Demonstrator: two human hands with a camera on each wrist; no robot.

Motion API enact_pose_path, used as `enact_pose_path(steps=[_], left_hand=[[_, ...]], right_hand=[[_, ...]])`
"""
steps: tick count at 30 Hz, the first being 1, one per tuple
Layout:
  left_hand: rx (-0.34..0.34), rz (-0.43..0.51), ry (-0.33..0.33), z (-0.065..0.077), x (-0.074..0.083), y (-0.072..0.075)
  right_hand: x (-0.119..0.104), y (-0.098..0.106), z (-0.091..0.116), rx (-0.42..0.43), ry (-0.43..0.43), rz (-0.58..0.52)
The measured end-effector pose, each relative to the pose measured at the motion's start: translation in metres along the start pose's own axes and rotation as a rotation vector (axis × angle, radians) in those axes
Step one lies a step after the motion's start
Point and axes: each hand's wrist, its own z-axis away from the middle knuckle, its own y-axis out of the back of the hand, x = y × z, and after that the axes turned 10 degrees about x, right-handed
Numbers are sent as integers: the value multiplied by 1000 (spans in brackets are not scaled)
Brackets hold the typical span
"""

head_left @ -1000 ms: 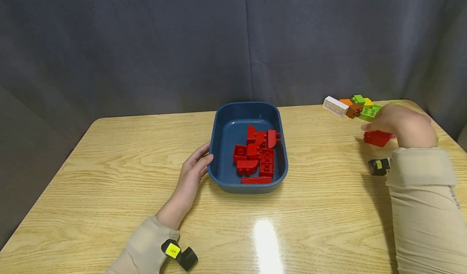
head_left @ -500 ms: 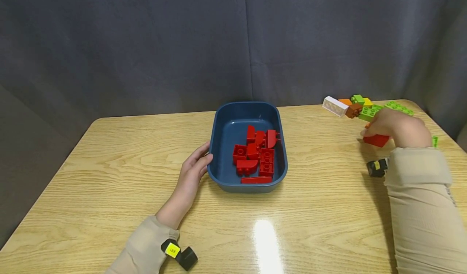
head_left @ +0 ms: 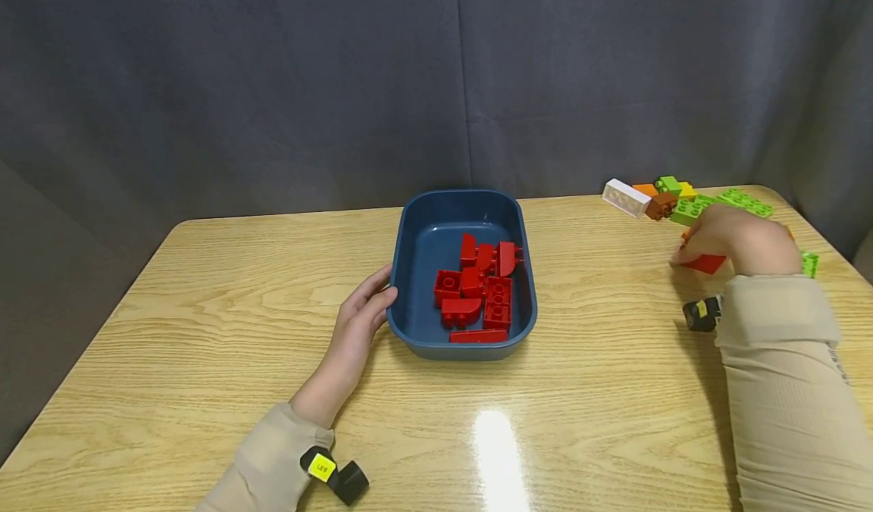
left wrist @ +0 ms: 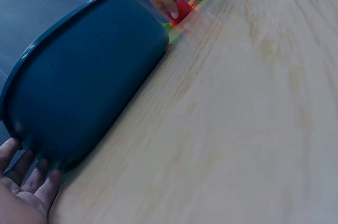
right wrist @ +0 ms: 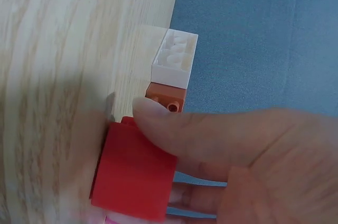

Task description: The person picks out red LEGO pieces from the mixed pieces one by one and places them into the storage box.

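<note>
The dark blue plastic bin (head_left: 464,351) stands on the table, several red toy building bricks (head_left: 461,312) lying inside it. At its left side, my left hand (head_left: 355,319) holds the bin, thumb over the rim and fingers against the outer wall; the left wrist view shows fingertips (left wrist: 38,174) at the bin's lower end. Far to the right, my right hand (head_left: 740,241) pinches a red toy brick (right wrist: 134,171) low over the table. In the right wrist view the thumb lies along that brick's near edge; the other fingers are partly hidden behind it.
Beyond the right hand, loose toy bricks lie near the table's back right corner: a white brick (head_left: 626,198), a brown brick (head_left: 661,207), green bricks (head_left: 745,201), plus orange and yellow ones. A grey curtain (head_left: 327,88) hangs behind the table (head_left: 225,300).
My right hand has shifted slightly left and now covers more of the red brick, uncovering green bricks behind and to its right. The left hand and bin have stayed in place.
</note>
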Motion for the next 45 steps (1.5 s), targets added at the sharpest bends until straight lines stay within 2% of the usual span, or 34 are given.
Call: enact_pose_path(steps=[13,23,35,45], left_hand=[[7,2,1,1,1,-1],[4,-1,-1,1,1,0],[4,6,-6,1,1,0],[8,22,0,1,0,-2]], right_hand=[[-11,5,7,1,-32,35],[-33,0,12,184,-78,14],[-66,2,14,197,88,44],[-94,4,28,200,144,77]])
